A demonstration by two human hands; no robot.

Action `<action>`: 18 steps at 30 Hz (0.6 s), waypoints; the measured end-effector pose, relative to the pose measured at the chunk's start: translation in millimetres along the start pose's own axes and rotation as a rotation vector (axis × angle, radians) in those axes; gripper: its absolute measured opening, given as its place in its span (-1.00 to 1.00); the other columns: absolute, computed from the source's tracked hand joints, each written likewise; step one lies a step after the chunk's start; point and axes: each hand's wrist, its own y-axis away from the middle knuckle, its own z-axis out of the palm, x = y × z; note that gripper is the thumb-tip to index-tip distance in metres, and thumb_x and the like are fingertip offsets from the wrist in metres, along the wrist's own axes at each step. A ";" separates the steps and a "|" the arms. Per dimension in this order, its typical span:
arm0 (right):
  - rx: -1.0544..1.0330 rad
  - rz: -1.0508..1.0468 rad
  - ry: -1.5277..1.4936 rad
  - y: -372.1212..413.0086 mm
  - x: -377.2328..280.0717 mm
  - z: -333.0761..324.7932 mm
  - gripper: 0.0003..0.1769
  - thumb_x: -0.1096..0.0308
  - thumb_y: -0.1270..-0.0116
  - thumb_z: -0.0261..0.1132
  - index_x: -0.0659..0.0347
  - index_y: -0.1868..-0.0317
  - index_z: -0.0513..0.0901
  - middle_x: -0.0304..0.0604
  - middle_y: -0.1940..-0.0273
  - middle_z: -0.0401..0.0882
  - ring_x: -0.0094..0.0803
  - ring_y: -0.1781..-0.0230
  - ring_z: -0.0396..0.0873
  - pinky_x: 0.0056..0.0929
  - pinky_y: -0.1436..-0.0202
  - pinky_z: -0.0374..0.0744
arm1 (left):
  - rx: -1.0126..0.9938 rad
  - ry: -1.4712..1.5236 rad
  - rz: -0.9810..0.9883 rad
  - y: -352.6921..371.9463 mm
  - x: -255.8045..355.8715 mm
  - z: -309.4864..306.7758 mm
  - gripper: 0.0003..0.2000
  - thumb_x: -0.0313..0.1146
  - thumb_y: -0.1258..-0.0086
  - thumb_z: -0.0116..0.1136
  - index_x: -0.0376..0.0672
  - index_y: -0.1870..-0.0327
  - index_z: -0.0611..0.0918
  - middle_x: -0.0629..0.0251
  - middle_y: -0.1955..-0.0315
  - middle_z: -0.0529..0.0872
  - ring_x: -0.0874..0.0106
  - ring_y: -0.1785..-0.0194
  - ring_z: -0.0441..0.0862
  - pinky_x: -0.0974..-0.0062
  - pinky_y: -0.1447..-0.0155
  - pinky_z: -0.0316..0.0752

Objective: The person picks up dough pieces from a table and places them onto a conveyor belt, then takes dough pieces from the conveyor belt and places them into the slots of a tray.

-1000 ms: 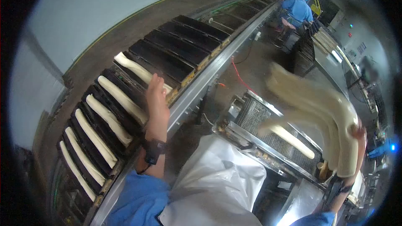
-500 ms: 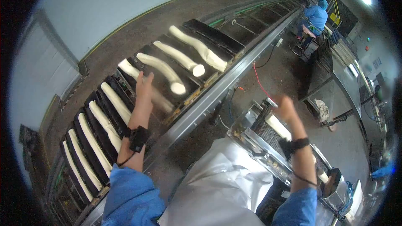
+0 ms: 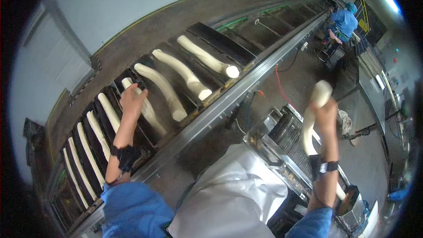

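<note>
My right hand point(image 3: 325, 111) grips a long pale dough roll point(image 3: 308, 134) near its upper end, which sticks up above the fingers. The roll's lower part hangs past my wrist, over a metal mesh belt point(image 3: 284, 128) at my right. On the conveyor, my left hand point(image 3: 132, 99) is at the upper end of another dough roll point(image 3: 150, 113), thumb and fingers apart on its surface. That roll lies in a black tray, its lower end blurred. Neighbouring trays hold similar dough rolls point(image 3: 163, 86) side by side.
A steel conveyor rail point(image 3: 207, 121) runs diagonally between me and the trays. Beyond the rolls lies a bare black tray point(image 3: 220, 42). Another person point(image 3: 343, 24) in blue sits farther along the line. A metal table point(image 3: 363, 68) stands to the right, with a pale cloth point(image 3: 345, 121) beneath.
My right hand, blurred over the mesh belt before, now has a dough roll gripped and raised. My left hand has shifted left and slightly down along the trays. The view has tilted a little.
</note>
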 end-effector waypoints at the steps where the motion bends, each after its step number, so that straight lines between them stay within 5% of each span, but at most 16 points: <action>1: 0.006 0.020 -0.144 -14.9 -18.1 -21.8 -0.78 0.37 -0.11 0.38 0.27 0.23 0.67 -0.19 0.38 0.67 -0.39 0.39 0.65 -0.39 0.32 0.59 | 0.133 -0.254 0.330 16.4 9.6 -4.4 -0.50 -0.19 -0.24 0.36 -0.19 -0.17 0.55 0.12 -0.14 0.56 0.30 -0.24 0.47 0.35 -0.35 0.28; 3: 0.132 0.079 -0.336 -29.1 -75.2 -49.5 -0.71 0.28 -0.21 0.38 0.26 0.11 0.63 -0.20 0.25 0.66 -0.44 0.31 0.63 -0.43 0.25 0.60 | -0.016 0.123 0.334 43.3 30.1 -3.2 -0.53 -0.32 -0.24 0.35 -0.13 -0.19 0.55 0.17 -0.15 0.56 0.35 -0.21 0.49 0.36 -0.35 0.28; 5: 0.048 -0.074 -0.761 -45.7 -97.9 -64.9 -0.54 0.20 -0.29 0.40 0.38 -0.02 0.53 -0.05 0.10 0.63 -0.28 0.16 0.67 -0.36 0.07 0.69 | -0.338 0.473 -0.065 71.2 53.0 4.7 -0.54 -0.31 -0.29 0.34 -0.10 -0.21 0.54 0.15 -0.21 0.52 0.30 -0.29 0.45 0.34 -0.30 0.35; 6: -0.095 -0.237 -0.917 -46.6 -115.4 -65.5 -0.44 0.21 -0.33 0.36 0.44 -0.18 0.47 0.11 -0.08 0.57 -0.16 -0.09 0.62 -0.24 -0.19 0.62 | -0.396 0.448 -0.086 77.4 46.8 10.2 -0.53 -0.29 -0.30 0.33 -0.10 -0.23 0.53 0.15 -0.19 0.53 0.30 -0.28 0.44 0.35 -0.28 0.37; 7: -0.095 -0.237 -0.917 -40.6 -138.3 -62.5 -0.44 0.21 -0.33 0.36 0.44 -0.18 0.47 0.11 -0.08 0.57 -0.16 -0.09 0.62 -0.24 -0.19 0.62 | -0.454 0.423 -0.109 80.9 39.3 18.9 -0.52 -0.27 -0.31 0.32 -0.10 -0.25 0.51 0.15 -0.17 0.54 0.30 -0.27 0.44 0.36 -0.25 0.39; 10: -0.215 -0.305 -0.934 -27.1 -175.3 -48.5 -0.34 0.25 -0.34 0.33 0.39 -0.35 0.36 0.19 -0.27 0.45 -0.09 -0.32 0.44 -0.15 -0.39 0.45 | -0.378 0.211 -0.064 83.2 35.3 33.1 -0.52 -0.30 -0.31 0.30 -0.11 -0.26 0.50 0.15 -0.14 0.54 0.31 -0.21 0.46 0.38 -0.23 0.38; 12: -0.179 -0.243 -0.639 -22.7 -164.4 -35.7 -0.19 0.00 -0.27 0.38 0.22 -0.42 0.35 0.09 -0.36 0.39 -0.10 -0.44 0.30 -0.03 -0.48 0.35 | -0.356 0.426 -0.148 70.0 10.4 37.7 -0.51 -0.32 -0.31 0.28 -0.12 -0.27 0.50 0.16 -0.14 0.53 0.30 -0.19 0.47 0.40 -0.24 0.36; 15: -0.273 -0.145 -0.513 -9.2 -126.4 -15.0 -0.30 0.16 -0.27 0.37 0.19 -0.38 0.43 0.01 -0.37 0.41 -0.16 -0.44 0.30 -0.14 -0.49 0.29 | -0.255 0.649 -0.336 66.0 22.4 16.1 -0.50 -0.36 -0.29 0.27 -0.13 -0.27 0.49 0.19 -0.11 0.53 0.30 -0.15 0.48 0.42 -0.30 0.28; 17: -0.348 0.017 -0.509 6.5 -96.5 1.3 -0.35 0.45 -0.22 0.37 0.28 -0.35 0.43 0.02 -0.35 0.41 -0.21 -0.42 0.32 -0.23 -0.40 0.39 | -0.128 0.843 -0.445 67.9 19.7 -0.3 -0.51 -0.35 -0.29 0.26 -0.12 -0.27 0.48 0.23 -0.05 0.56 0.31 -0.12 0.48 0.45 -0.31 0.26; 18: -0.382 0.046 -0.477 14.5 -73.9 11.6 -0.36 0.47 -0.22 0.38 0.30 -0.34 0.44 0.02 -0.34 0.43 -0.22 -0.41 0.33 -0.23 -0.38 0.41 | -0.075 0.916 -0.464 74.4 23.7 -3.6 -0.55 -0.40 -0.30 0.24 -0.12 -0.24 0.50 0.25 -0.11 0.54 0.31 -0.23 0.44 0.43 -0.38 0.23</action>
